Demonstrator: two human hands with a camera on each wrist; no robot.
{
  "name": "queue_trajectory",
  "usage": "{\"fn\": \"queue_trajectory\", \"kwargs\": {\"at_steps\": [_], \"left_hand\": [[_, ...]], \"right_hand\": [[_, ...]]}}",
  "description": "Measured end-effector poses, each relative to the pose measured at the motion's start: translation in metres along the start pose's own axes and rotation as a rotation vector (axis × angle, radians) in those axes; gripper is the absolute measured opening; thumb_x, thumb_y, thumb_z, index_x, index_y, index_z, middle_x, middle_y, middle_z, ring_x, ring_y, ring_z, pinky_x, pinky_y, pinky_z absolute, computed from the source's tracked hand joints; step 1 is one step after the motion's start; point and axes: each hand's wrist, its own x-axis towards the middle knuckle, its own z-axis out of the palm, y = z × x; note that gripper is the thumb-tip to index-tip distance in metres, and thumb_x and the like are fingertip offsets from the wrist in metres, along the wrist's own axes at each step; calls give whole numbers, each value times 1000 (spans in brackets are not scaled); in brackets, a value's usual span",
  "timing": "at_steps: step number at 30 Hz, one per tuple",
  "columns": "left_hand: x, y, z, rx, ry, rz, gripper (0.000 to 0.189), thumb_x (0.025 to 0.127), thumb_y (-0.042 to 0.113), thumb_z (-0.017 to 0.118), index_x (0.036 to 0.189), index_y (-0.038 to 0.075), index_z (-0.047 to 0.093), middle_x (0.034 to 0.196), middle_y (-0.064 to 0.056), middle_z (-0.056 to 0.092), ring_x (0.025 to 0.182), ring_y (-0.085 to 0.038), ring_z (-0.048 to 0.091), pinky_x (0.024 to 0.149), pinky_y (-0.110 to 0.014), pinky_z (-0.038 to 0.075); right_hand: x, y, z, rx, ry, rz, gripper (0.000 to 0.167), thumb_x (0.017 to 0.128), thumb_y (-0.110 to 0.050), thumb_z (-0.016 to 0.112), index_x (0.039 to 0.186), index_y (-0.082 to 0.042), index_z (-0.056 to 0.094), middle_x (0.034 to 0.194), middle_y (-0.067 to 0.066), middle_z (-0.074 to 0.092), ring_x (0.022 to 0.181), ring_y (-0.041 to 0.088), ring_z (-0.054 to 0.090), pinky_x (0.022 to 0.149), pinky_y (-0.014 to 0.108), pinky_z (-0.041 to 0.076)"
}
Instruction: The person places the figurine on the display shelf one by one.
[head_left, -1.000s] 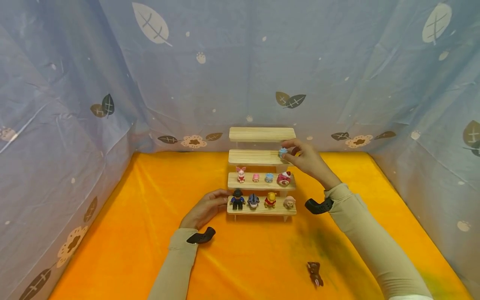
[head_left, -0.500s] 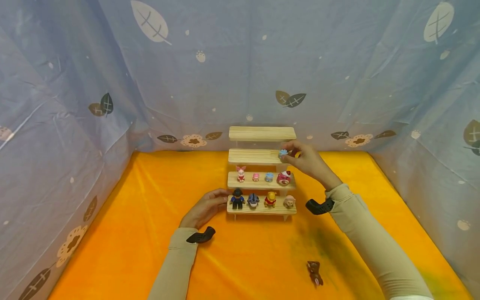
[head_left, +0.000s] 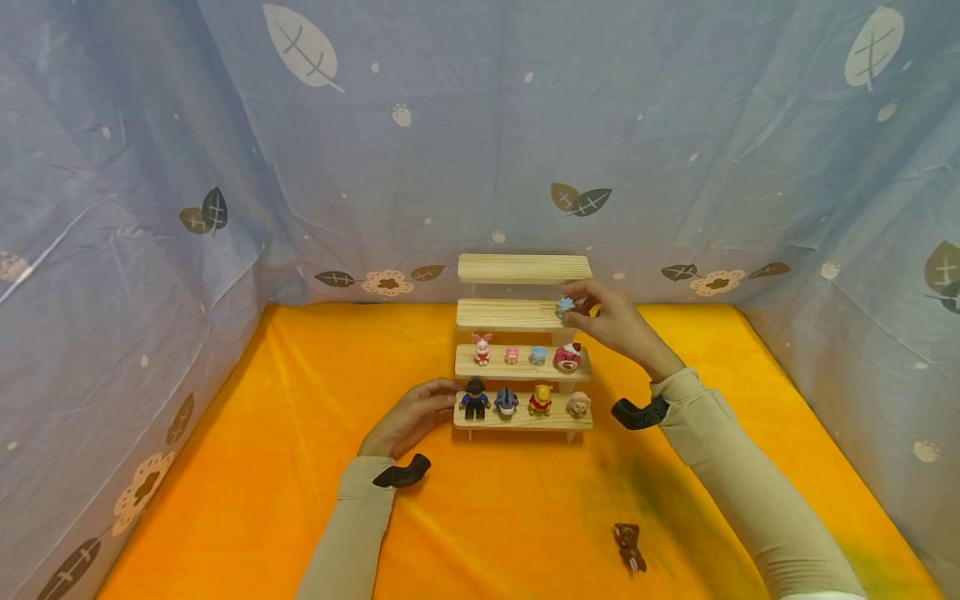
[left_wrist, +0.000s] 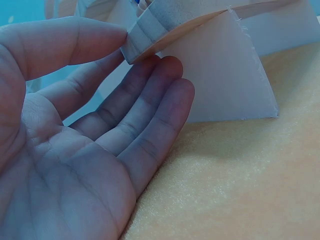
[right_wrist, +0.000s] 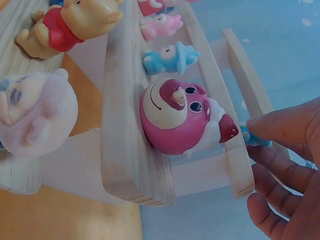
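A light wooden tiered display shelf stands in the middle of the cloth. My left hand is at the left end of its lowest tier, thumb on the edge and fingers curled under the board in the left wrist view. On the third tier up, my right hand pinches a small light-blue figurine at the right end. The fingers partly cover that figurine in the right wrist view. Just below it sits a round pink bear figurine, beside another small blue figurine.
The lowest tier holds a black-haired figure, a grey-blue donkey, a yellow bear in red and a pale pink figurine. A piglet and a small pink figurine share the second tier. A brown figurine lies on the orange cloth.
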Motion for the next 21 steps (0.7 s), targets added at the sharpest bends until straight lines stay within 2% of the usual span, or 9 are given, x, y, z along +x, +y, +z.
{"fn": "queue_trajectory", "kwargs": {"at_steps": [10, 21], "left_hand": [[1, -1, -2, 1, 4, -5, 22, 103, 10, 53, 123, 10, 63, 129, -1, 61, 121, -16, 59, 103, -30, 50], [1, -1, -1, -3, 3, -7, 21, 104, 11, 54, 123, 11, 63, 129, -1, 61, 119, -16, 60, 103, -30, 50]], "right_hand": [[0, -2, 2, -84, 19, -31, 27, 100, -15, 65, 125, -7, 63, 116, 13, 67, 97, 28, 61, 77, 37, 51], [-1, 2, 2, -69, 8, -34, 33, 99, -14, 65, 132, -8, 60, 118, 15, 66, 99, 29, 61, 74, 35, 51]]}}
